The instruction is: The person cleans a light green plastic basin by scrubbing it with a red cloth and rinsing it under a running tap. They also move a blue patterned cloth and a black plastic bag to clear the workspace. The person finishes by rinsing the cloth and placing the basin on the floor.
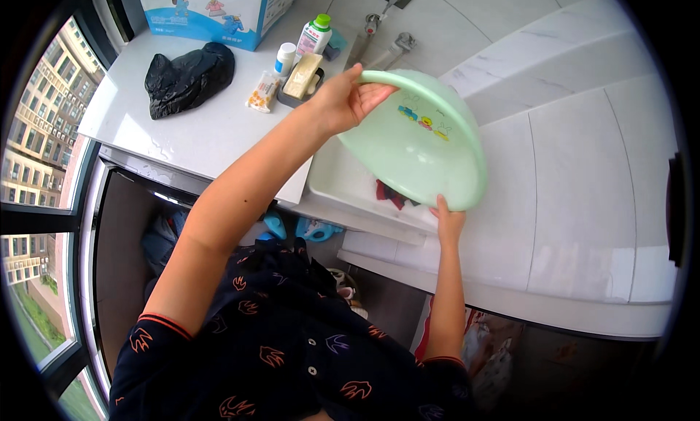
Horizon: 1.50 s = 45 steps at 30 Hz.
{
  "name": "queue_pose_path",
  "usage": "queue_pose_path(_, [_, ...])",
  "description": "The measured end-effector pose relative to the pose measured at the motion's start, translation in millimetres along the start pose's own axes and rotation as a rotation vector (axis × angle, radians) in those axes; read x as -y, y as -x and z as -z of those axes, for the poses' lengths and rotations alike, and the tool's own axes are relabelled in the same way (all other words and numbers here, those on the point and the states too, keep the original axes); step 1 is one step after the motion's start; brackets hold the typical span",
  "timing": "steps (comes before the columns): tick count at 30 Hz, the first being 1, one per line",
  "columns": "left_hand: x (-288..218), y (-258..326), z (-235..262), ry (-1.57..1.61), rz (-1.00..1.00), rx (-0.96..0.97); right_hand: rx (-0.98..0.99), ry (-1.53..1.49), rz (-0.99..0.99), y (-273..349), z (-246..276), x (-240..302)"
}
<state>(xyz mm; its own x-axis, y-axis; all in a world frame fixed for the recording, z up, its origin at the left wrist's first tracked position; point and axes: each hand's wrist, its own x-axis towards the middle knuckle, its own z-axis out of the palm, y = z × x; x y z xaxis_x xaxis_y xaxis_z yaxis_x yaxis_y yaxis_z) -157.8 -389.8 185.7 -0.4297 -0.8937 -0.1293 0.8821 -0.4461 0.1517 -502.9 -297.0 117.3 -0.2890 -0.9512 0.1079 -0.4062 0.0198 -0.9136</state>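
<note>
A pale green plastic basin (pixel 408 147) with small cartoon pictures inside is tilted steeply over the white sink (pixel 328 174). My left hand (pixel 351 101) grips its upper left rim, thumb on the edge and fingers along the inner side. At the lower right rim my right hand (pixel 448 215) holds on, its thumb over the edge and the other fingers mostly hidden. Below the basin, a dark red and black cloth (pixel 390 194) lies in the sink, partly covered by the basin.
On the white counter (pixel 189 147) to the left are a black plastic bag (pixel 191 78), a blue and white box (pixel 211 16), a green-capped bottle (pixel 313 36), a small white bottle (pixel 285 58), a soap bar (pixel 302 74) and a small packet (pixel 263 93). Taps (pixel 397 49) stick out behind the sink.
</note>
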Motion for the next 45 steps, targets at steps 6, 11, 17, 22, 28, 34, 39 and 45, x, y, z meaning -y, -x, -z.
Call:
queue_pose_path(6, [-11.6, 12.6, 30.1, -0.436, 0.031, -0.112, -0.082, 0.201, 0.0, 6.9, 2.9, 38.4])
queue_pose_path(11, [-5.8, 28.4, 70.3, -0.667, -0.127, -0.392, -0.076, 0.156, 0.007, 10.0, -0.1, 47.4])
queue_pose_path(17, [16.4, 37.4, 111.9, -0.841, -0.232, -0.516, -0.182, 0.208, 0.055, 13.2, -1.7, 41.3])
queue_pose_path(22, [33.3, 48.8, 124.5, -0.854, -0.164, -0.514, -0.297, 0.235, 0.161, 26.4, -5.1, 37.3])
queue_pose_path(28, [49.8, 50.9, 139.7, -0.9, -0.154, -0.49, -0.334, 0.311, 0.264, 40.4, -4.0, 32.8])
queue_pose_path(34, [57.8, 53.0, 146.0, -0.968, -0.146, -0.469, -0.395, 0.297, 0.231, 47.8, -16.4, 30.6])
queue_pose_path(39, [64.1, 46.9, 159.7, -1.158, -0.227, -0.436, -0.417, 0.364, 0.184, 46.4, -10.3, 18.6])
queue_pose_path(45, [68.8, 55.3, 149.4, -1.253, -0.22, -0.373, -0.419, 0.196, 0.062, 51.2, -14.1, 18.1])
